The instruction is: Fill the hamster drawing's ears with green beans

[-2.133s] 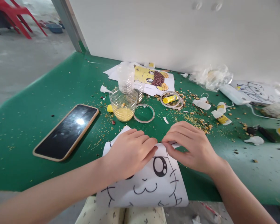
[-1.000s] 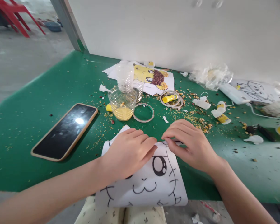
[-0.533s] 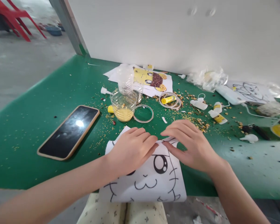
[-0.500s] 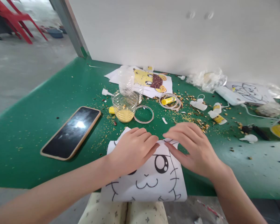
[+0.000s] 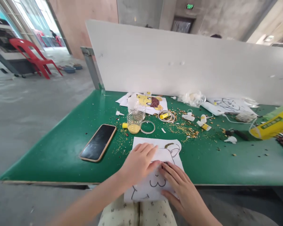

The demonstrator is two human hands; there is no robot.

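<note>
A white paper [image 5: 145, 186] with a black line drawing of a whiskered animal face lies at the table's front edge, its lower part over the edge. A dark patch marks the ear at its upper right. My left hand [image 5: 138, 158] rests over the paper's left and middle part, fingers bent and spread a little. On the right side, my right hand [image 5: 178, 182] lies on the paper with its fingers stretched out and thumb apart. Both hands touch the sheet, and their fingertips nearly meet at its middle.
A phone [image 5: 98, 142] lies left of the paper. Beyond it stand a clear cup [image 5: 134, 121], a ring [image 5: 147, 127], glue bottles [image 5: 204, 125] and scattered grains. Coloured drawings [image 5: 153, 103] lie by the white partition [image 5: 143, 59]; a yellow bottle [image 5: 273, 125] is at right.
The view has tilted up. The paper's top, bent under my hands before, now lies flatter with the ear showing. My right hand has moved down onto the drawing and flattened.
</note>
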